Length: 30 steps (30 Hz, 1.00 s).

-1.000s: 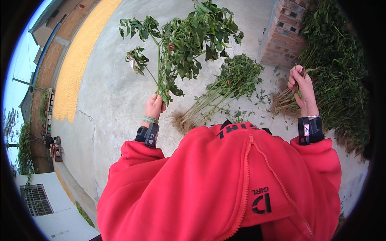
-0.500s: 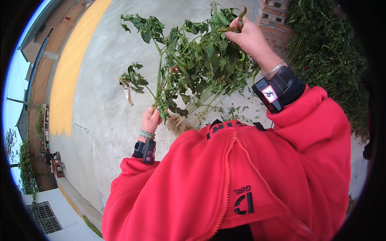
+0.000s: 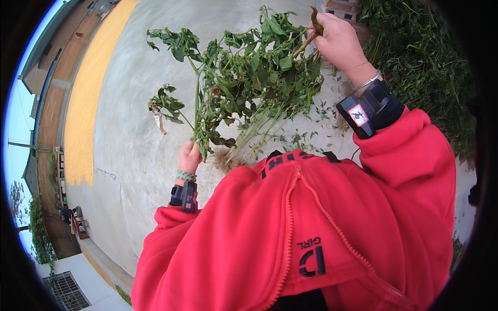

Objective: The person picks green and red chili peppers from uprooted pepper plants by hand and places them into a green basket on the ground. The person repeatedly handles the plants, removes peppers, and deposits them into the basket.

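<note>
A leafy chili pepper plant [image 3: 197,98] with wilting leaves is held up in front of me. Its green stem is gripped low down by my left hand [image 3: 188,158], fingers closed around it. At the plant's far right side, my right hand [image 3: 340,45] is closed on chili peppers [image 3: 304,43]; a curved dark one and a brownish one stick out from the fingers. Whatever else lies inside that hand is hidden. A withered, pale scrap [image 3: 158,120] hangs from a side shoot on the left.
Behind the held plant, pulled-up plants with bare stems and pale roots [image 3: 224,158] lie on the concrete ground [image 3: 132,135], with loose leaves scattered about. A large heap of green plants [image 3: 415,67] fills the right side, beside a brick pillar [image 3: 342,7].
My right hand has moved right and slightly away from the foliage with the chili peppers. My left hand and the plant have shifted a little to the left.
</note>
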Motion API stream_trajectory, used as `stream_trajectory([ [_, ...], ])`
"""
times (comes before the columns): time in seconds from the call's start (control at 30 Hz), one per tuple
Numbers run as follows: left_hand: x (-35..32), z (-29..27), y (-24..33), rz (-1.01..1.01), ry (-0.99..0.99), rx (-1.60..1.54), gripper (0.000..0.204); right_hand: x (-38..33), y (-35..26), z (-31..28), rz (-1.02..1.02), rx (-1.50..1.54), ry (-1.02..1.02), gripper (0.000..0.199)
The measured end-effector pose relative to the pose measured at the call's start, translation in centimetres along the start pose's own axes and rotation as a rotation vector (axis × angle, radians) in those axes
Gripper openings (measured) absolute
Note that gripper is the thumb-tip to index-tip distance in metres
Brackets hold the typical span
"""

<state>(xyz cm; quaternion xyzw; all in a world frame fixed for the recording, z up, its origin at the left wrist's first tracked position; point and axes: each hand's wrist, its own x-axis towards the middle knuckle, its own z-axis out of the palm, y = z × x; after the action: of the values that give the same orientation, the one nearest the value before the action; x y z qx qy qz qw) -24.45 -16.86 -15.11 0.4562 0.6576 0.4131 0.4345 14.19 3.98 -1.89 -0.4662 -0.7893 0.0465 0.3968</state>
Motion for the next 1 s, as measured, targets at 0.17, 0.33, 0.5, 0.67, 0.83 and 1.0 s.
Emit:
stream_trajectory([
  [0.17, 0.2, 0.0, -0.3, -0.041, 0.053, -0.065, 0.025, 2.0, 7.6, -5.7, 0.573, 0.464, 0.447, 0.006],
  [0.33, 0.3, 0.2, -0.5, -0.069, 0.014, -0.077, 0.023, -2.7, 9.6, -9.6, 0.554, 0.885, 0.135, 0.015],
  [0.5, 0.2, 0.6, 0.3, -0.081, 0.0, -0.077, 0.021, -7.3, 2.5, -6.6, 0.485, 1.317, -0.168, 0.008],
  [0.67, 0.1, 1.1, 1.1, -0.041, -0.005, -0.084, 0.022, -8.3, -2.4, -2.1, 0.631, 1.11, -0.304, 0.011],
  [0.83, 0.1, 1.1, 1.5, -0.031, -0.02, -0.057, 0.021, -6.6, -2.9, 1.2, 0.625, 0.841, -0.222, 0.013],
  [1.0, 0.1, 1.2, 1.5, -0.031, -0.048, -0.109, 0.022, -6.1, -1.7, 2.3, 0.661, 0.763, -0.113, 0.018],
])
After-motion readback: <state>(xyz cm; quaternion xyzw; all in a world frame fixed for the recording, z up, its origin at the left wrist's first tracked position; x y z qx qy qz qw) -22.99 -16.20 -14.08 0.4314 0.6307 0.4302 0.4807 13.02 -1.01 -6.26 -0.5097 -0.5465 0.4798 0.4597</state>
